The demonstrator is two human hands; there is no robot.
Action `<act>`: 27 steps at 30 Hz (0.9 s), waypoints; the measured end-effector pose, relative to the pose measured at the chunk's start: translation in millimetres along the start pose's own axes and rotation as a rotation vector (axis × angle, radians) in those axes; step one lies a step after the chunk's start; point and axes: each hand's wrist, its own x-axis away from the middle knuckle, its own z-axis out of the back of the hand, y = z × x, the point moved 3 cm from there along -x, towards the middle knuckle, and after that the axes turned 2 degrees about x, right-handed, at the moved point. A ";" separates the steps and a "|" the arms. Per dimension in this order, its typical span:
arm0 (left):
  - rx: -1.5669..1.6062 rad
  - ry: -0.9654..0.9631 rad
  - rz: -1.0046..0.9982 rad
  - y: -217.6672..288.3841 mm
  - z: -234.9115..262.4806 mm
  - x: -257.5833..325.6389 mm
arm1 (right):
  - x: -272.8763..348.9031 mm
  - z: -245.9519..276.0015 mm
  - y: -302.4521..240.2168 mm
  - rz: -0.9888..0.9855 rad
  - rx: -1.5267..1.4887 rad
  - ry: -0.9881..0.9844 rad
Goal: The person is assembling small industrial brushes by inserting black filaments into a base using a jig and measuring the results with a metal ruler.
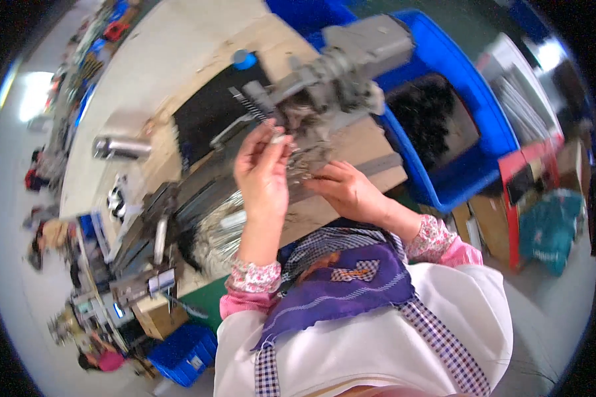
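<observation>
**Hands at the grey machine**

Left hand [263, 173] is raised, fingers pinched shut on a small pale piece [278, 139], just under the grey machine [341, 73] on the table [179, 59]. Right hand [343, 188] lies flat, fingers extended, touching the tangle of thin metal parts [304, 162] below the machine. A blue bin [473, 112] stands right of the table, holding dark material.

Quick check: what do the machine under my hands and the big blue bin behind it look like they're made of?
The machine looks like dull grey metal, matte, with hard cast edges and a coil spring. The blue bin looks like moulded plastic: uniform saturated colour, rounded rim, slight sheen. Both judged by look only.
</observation>
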 end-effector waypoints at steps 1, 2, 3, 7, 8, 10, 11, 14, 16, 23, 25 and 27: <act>-0.028 -0.027 0.001 -3.1 -0.1 1.0 | 7.4 15.0 3.8 -0.014 -0.041 0.046; -0.053 -0.032 0.012 -3.9 -1.1 5.1 | 13.4 29.2 11.1 -0.077 -0.126 0.171; -0.066 -0.020 -0.004 -4.2 -2.9 9.3 | 21.1 47.4 21.0 -0.178 -0.128 0.152; -0.080 -0.079 0.057 -15.1 -10.3 20.5 | 66.6 114.2 95.6 -0.505 -0.044 0.468; -0.073 -0.101 0.079 -21.2 -12.9 23.1 | 86.4 126.5 119.3 -0.627 0.012 0.487; -0.063 -0.213 0.140 -30.5 -20.1 25.9 | 130.9 149.7 161.9 -0.769 0.179 0.463; -0.062 -0.218 0.143 -30.8 -21.7 27.9 | 145.8 155.0 180.4 -0.781 0.278 0.413; -0.075 -0.259 0.207 -36.3 -23.2 33.7 | 179.0 161.9 222.1 -0.912 0.364 0.275; -0.075 -0.244 0.215 -39.6 -24.3 37.1 | 190.0 163.8 243.7 -1.001 0.384 0.212; -0.103 -0.230 0.242 -41.4 -22.8 41.0 | 221.5 149.2 304.5 -1.338 0.601 -0.073; -0.109 -0.209 0.253 -41.7 -26.6 42.2 | 226.1 145.8 310.6 -1.362 0.549 -0.043; -0.114 -0.184 0.262 -42.9 -27.8 43.0 | 232.2 137.8 319.7 -1.383 0.495 -0.018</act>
